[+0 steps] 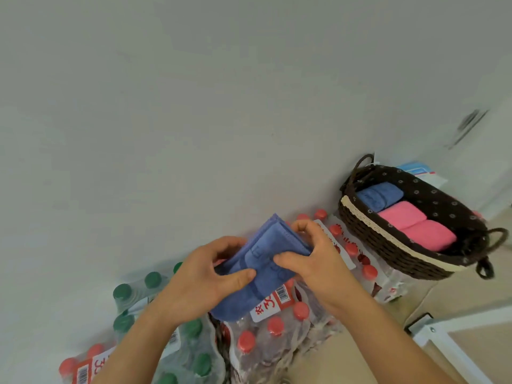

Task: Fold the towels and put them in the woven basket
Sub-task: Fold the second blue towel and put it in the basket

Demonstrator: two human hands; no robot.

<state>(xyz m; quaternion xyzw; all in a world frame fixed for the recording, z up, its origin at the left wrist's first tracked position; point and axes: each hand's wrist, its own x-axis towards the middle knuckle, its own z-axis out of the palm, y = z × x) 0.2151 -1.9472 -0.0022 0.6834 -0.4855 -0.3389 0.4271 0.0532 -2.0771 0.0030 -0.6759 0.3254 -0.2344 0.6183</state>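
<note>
A folded blue towel [260, 270] is held in the air between both hands, above packs of bottles. My left hand [202, 281] grips its left side, thumb on top. My right hand [313, 259] grips its right side, fingers curled over the upper edge. To the right stands the dark woven basket [388, 245] with a cream lace trim and a dotted lining. Inside it lie a folded blue towel [379, 196] and two folded pink towels [415, 225], side by side.
Shrink-wrapped packs of red-capped bottles [277, 339] and green-capped bottles [133, 300] sit below my hands against the pale wall. The basket rests on one such pack. A white metal frame [454, 336] stands at the lower right, and a white and blue package [421, 171] lies behind the basket.
</note>
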